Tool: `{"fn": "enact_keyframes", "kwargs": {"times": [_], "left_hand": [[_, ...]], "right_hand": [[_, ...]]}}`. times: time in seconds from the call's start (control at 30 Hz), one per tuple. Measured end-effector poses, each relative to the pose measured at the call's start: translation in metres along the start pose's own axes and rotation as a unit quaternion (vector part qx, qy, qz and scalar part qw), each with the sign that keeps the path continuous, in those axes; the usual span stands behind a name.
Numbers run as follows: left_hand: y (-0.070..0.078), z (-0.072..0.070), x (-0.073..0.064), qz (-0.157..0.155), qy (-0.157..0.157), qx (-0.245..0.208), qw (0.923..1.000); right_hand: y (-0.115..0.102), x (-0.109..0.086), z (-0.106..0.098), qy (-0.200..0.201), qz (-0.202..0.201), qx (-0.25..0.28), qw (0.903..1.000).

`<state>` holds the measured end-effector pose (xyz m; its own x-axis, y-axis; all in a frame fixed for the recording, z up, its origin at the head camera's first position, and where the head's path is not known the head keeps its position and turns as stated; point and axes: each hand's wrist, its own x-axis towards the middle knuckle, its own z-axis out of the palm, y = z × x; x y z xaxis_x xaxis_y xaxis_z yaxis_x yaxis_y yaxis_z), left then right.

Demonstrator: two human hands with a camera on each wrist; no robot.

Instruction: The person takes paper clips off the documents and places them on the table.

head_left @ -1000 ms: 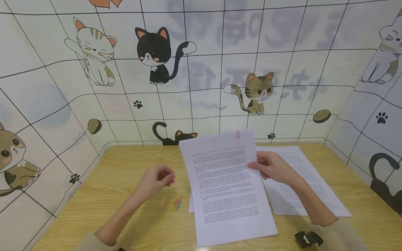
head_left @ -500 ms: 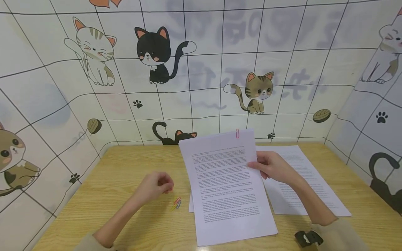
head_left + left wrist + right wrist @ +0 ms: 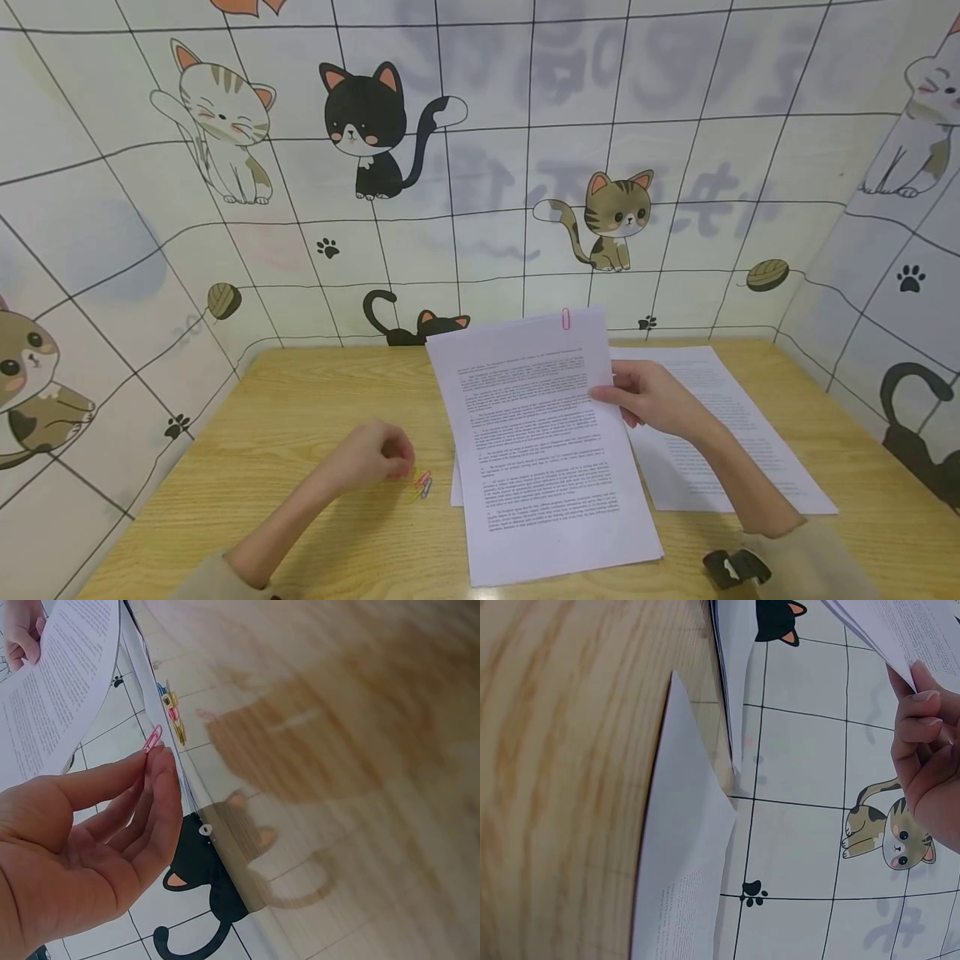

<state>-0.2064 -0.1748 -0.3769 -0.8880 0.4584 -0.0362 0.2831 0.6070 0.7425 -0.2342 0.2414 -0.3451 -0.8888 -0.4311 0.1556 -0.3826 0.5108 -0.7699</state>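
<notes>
My left hand (image 3: 373, 458) pinches a pink paper clip (image 3: 153, 738) between thumb and fingertips, low over the table. Close beside those fingertips lies a small pile of coloured paper clips (image 3: 423, 486), pink, yellow and bluish. My right hand (image 3: 651, 398) grips the right edge of several printed sheets (image 3: 536, 450), thumb in front and fingers behind. The sheets stand tilted up off the table, facing me. A pinkish-red paper clip (image 3: 566, 319) sits on their top edge, right of the middle. In the right wrist view, the fingers (image 3: 919, 729) curl at the sheets' edge.
More printed paper (image 3: 738, 450) lies flat on the wooden table (image 3: 247, 467) at the right, partly behind my right forearm. The edge of another sheet (image 3: 456, 492) shows behind the held ones. A cat-patterned wall covering (image 3: 487, 242) stands behind the table and along both sides.
My left hand has moved down towards the pile of paper clips, still pinching the pink paper clip. My right hand and the sheets have stayed in place.
</notes>
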Motion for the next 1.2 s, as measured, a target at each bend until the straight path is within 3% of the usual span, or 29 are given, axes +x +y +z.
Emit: {"fn": "enact_keyframes", "kwargs": {"times": [0.37, 0.63, 0.87, 1.2], "left_hand": [[0.001, 0.003, -0.002, -0.009, -0.025, -0.004, 0.9996], [-0.002, 0.002, -0.002, -0.008, -0.024, -0.004, 0.9997], [0.002, -0.007, -0.001, -0.014, 0.004, 0.013, 0.9998], [0.014, -0.016, 0.003, 0.013, 0.055, -0.026, 0.9981]], "right_hand": [[-0.002, 0.0, 0.0, 0.002, 0.005, -0.008, 1.0], [-0.001, 0.0, 0.001, 0.001, 0.004, -0.002, 1.0], [-0.001, -0.001, 0.002, -0.001, 0.005, -0.002, 1.0], [0.001, 0.0, 0.004, 0.002, -0.002, 0.003, 1.0]]}}
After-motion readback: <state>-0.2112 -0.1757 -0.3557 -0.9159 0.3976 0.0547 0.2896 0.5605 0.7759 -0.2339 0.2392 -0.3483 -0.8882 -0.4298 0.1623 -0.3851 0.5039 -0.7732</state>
